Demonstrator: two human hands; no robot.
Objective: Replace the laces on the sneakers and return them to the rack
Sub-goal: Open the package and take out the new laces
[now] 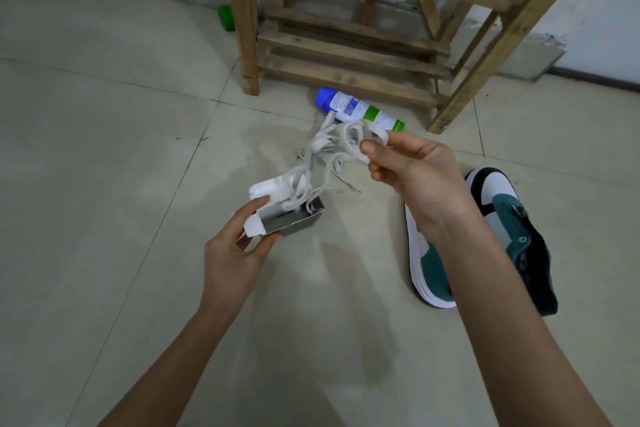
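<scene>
My left hand grips a small open cardboard box with a grey inside and white flaps. A tangle of white laces runs from the box up to my right hand, which pinches the bundle between thumb and fingers above the floor. A teal, white and black sneaker lies on the tiled floor at the right, partly hidden behind my right forearm. Its eyelets look empty. The wooden rack stands at the back, its lower shelves bare.
A spray can with a blue cap and a green-and-white label lies on the floor in front of the rack. Left of the rack, by the wall, sits a green object. Pale floor tiles spread to the left.
</scene>
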